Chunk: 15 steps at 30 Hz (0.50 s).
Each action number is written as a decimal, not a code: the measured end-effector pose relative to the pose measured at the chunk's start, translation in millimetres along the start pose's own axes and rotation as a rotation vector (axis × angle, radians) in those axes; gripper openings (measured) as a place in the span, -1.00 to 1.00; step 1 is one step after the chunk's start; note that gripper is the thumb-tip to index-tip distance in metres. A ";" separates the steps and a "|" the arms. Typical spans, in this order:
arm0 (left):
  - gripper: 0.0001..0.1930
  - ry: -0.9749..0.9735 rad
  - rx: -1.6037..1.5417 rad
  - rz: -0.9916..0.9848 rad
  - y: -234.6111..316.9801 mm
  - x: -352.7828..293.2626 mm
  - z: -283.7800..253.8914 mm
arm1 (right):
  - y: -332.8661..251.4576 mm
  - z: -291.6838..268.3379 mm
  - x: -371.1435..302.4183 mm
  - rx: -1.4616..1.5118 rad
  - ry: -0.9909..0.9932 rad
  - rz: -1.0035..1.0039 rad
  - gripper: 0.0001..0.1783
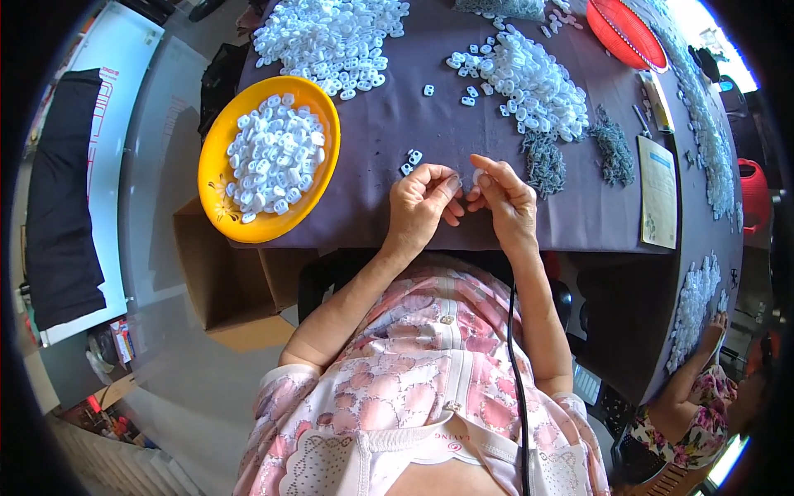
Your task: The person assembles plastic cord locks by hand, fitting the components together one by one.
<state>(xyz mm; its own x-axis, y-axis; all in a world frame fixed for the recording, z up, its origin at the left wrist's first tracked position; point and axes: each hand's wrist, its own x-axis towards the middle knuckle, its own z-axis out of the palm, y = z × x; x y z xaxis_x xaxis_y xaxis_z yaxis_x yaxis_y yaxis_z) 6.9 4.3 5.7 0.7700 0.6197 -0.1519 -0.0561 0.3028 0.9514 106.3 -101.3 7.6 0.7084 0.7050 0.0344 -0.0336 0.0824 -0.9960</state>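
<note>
Over the near edge of the table, my two hands face each other a short way apart. Thumb and forefinger of my left hand are pinched together; whatever they hold is too small to make out. My right hand grips a small white plastic piece between thumb and fingers. Just beyond my left hand lie a few white pieces with dark holes. To the right of my right hand sits a heap of small grey-green parts, with a second grey-green heap beside it.
A yellow bowl full of white pieces stands at the table's left edge. Large white heaps lie farther back. A red basket is at the far right, a paper packet nearer. Another person works at the right.
</note>
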 end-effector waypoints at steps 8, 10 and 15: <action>-0.87 -0.009 0.025 0.018 1.4 -1.0 -0.2 | -4.2 1.6 0.4 0.003 0.052 0.085 -0.83; -0.87 -0.010 0.024 0.009 3.1 -1.5 0.3 | -2.7 1.1 0.6 0.001 0.049 0.076 -0.83; -0.87 -0.020 0.037 -0.005 2.8 -1.1 -0.6 | -1.4 1.3 1.9 -0.018 0.045 0.053 -0.83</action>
<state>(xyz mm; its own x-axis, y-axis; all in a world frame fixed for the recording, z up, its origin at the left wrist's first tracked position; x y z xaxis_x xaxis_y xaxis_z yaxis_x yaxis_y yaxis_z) 5.5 4.9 8.3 0.7830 0.6033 -0.1514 -0.0291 0.2786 0.9600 106.8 -99.2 9.1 0.7373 0.6752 -0.0221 -0.0598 0.0326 -0.9977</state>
